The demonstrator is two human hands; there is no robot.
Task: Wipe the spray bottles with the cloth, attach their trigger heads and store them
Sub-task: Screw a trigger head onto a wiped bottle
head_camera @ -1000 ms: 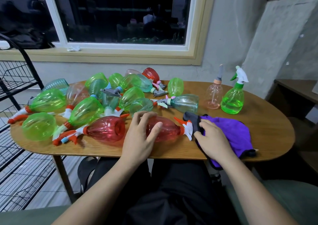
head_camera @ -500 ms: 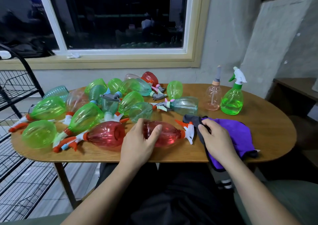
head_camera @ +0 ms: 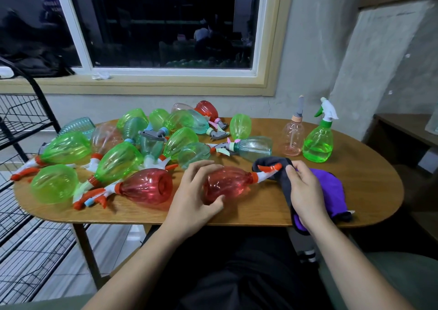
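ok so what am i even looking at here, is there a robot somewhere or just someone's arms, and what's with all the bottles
There is no robot here: these are a person's two bare hands, filmed by one wide-angle camera worn on their head, looking forward and down. That is why the arms come in from the bottom edge. On the wooden table many plastic spray bottles lie on their sides, green, red and pale blue-green, some with trigger heads fitted. Two more stand upright at the far right: a green bottle and a pale pink bottle. The left hand grips a red spray bottle lying near the front edge. The right hand holds a purple and grey cloth at that bottle's trigger head.
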